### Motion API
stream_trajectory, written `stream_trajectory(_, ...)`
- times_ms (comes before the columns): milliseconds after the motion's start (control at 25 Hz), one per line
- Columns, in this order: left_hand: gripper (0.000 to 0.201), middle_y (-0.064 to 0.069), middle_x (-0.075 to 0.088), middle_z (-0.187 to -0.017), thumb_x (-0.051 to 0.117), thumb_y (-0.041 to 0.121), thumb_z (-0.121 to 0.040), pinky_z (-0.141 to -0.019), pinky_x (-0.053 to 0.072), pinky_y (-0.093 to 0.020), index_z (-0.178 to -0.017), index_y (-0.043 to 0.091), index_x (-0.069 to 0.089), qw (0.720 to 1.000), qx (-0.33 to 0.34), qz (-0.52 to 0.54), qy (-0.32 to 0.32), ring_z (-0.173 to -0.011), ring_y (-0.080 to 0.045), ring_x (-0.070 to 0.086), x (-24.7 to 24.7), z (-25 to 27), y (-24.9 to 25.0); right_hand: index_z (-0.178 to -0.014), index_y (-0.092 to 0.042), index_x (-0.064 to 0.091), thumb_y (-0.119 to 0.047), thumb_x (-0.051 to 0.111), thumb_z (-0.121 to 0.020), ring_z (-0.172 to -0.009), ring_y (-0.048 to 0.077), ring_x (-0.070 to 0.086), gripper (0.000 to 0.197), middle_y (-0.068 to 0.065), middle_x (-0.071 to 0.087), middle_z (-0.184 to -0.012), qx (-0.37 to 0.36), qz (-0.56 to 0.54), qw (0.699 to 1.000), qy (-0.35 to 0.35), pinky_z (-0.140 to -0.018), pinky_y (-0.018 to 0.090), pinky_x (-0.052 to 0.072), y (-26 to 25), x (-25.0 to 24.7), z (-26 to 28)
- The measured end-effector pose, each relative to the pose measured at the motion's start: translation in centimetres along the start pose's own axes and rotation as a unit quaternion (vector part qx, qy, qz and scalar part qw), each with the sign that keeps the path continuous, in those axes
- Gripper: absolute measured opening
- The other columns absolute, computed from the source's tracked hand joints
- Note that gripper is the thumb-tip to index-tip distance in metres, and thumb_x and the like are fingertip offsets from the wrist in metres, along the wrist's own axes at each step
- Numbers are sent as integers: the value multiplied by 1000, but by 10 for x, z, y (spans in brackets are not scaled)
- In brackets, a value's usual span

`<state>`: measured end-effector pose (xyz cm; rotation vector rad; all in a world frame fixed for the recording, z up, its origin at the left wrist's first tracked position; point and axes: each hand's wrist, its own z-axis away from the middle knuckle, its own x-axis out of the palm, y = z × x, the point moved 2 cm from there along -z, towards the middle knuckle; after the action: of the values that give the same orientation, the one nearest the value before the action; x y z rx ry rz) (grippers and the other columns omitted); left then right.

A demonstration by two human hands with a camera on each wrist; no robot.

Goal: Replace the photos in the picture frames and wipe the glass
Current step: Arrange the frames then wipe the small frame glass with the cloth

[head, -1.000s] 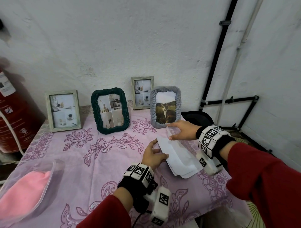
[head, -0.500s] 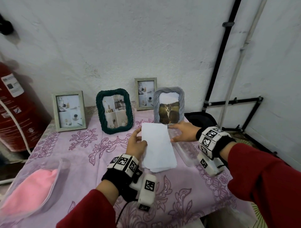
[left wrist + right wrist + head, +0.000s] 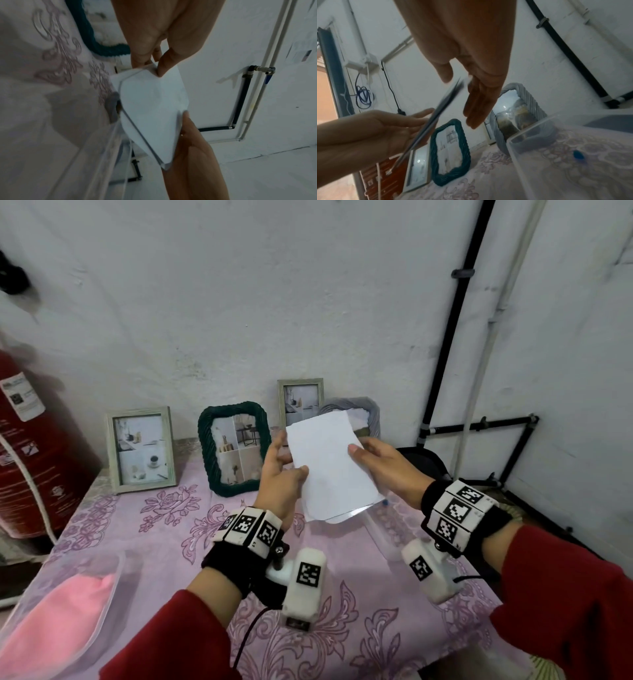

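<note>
While both hands lift it: the stack of photos (image 3: 330, 465) hangs above the desk (image 3: 171, 542), before the grey frame (image 3: 371, 414).
Left hand (image 3: 281, 477): thumb and fingers pinch the stack's left edge.
Right hand (image 3: 383, 465): thumb on top, fingers beneath, pinching the right edge.
Handling: light, thin, bendy sheets, probably slippery against each other.
Hold: by the edges, to keep prints unsmudged.
Nearby: green frame (image 3: 234, 448), pink cloth (image 3: 54, 621).
</note>
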<state>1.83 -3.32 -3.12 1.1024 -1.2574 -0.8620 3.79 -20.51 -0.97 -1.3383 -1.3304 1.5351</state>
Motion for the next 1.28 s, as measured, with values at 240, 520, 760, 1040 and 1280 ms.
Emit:
stream_trajectory(240,67,-4,55,-118,51,-2,-89,-71,48,-32,-145,23,25,996,-49,-73,-35,-99,-19,54,36,0,-25,-118,-12,52,-7,53,-91,-96,18,57,28,5,61,-110,-35,106,990,89,-77,21,46,-6,-32,9)
stream_trajectory(520,67,-9,40,-118,60,9,-86,-62,53,-38,-142,26,27,964,-123,-212,-104,-117,-35,49,64,8,-77,-109,-13,49,-13,47,-86,-95,33,59,23,12,63,-101,21,384,918,100,-81,39,48,22,-69,33)
stream_trajectory(760,70,-14,45,-104,51,-9,-87,-71,56,-50,-146,16,23,966,-190,-131,-117,-97,-32,53,68,5,-90,-104,-6,42,-12,44,-88,-101,33,55,17,15,57,-105,93,412,906,1,-87,41,46,44,-58,24)
stream_trajectory(1040,59,-16,50,-98,49,-11,-86,-62,57,-44,-138,13,36,968,-166,-155,-107,-88,-33,60,63,7,-89,-108,-7,44,-21,47,-87,-102,30,53,25,8,54,-105,154,364,918,39,-84,36,44,51,-54,10)
stream_trajectory(1280,59,-18,49,-103,53,-7,-87,-61,57,-40,-139,14,34,970,-160,-153,-99,-68,-32,60,66,9,-91,-117,0,50,-1,52,-86,-107,29,55,31,17,60,-117,42,267,948,166,-74,19,34,59,-59,14)
